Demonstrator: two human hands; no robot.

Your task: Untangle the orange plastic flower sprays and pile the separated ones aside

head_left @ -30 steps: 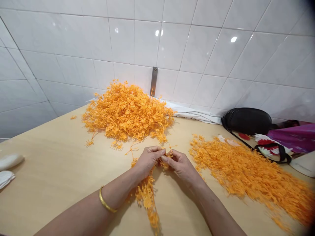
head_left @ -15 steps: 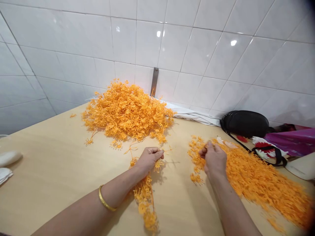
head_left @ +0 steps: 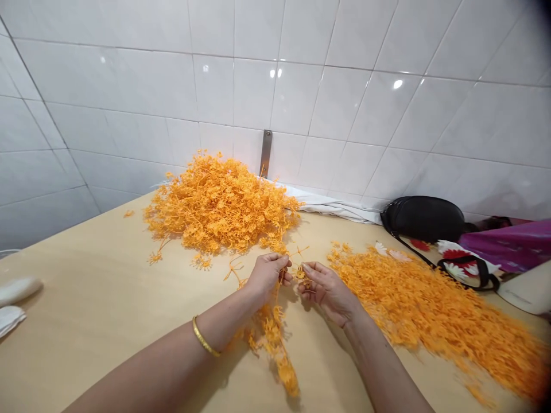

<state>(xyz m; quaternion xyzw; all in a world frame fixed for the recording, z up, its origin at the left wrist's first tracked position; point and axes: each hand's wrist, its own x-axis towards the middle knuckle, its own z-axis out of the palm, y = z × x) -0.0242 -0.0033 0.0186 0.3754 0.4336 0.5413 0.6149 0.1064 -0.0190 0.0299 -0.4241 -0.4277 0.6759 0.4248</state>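
Note:
My left hand (head_left: 271,275) is closed in a pinch on an orange plastic flower stem (head_left: 275,338), whose flowered length hangs down below the wrist toward me. Bare branch tips of it poke out beyond the fingers. Close by on the right, my right hand (head_left: 327,289) pinches a small orange plastic flower (head_left: 301,274) between thumb and fingers, right beside the branch tips. Whether the flower touches a tip is too small to tell. A loose pile of orange flower pieces (head_left: 430,298) spreads over the table to the right of that hand.
A big heap of orange flower stems (head_left: 224,203) lies at the back of the table (head_left: 86,298), against the tiled wall. Behind the loose pieces sit a black bag (head_left: 424,218) and a purple bag (head_left: 508,246). White objects (head_left: 17,291) lie at the left edge.
My right hand has come left from the loose pile to my left hand, bringing a small orange flower. The hanging stem has swung a little to the right with my left hand.

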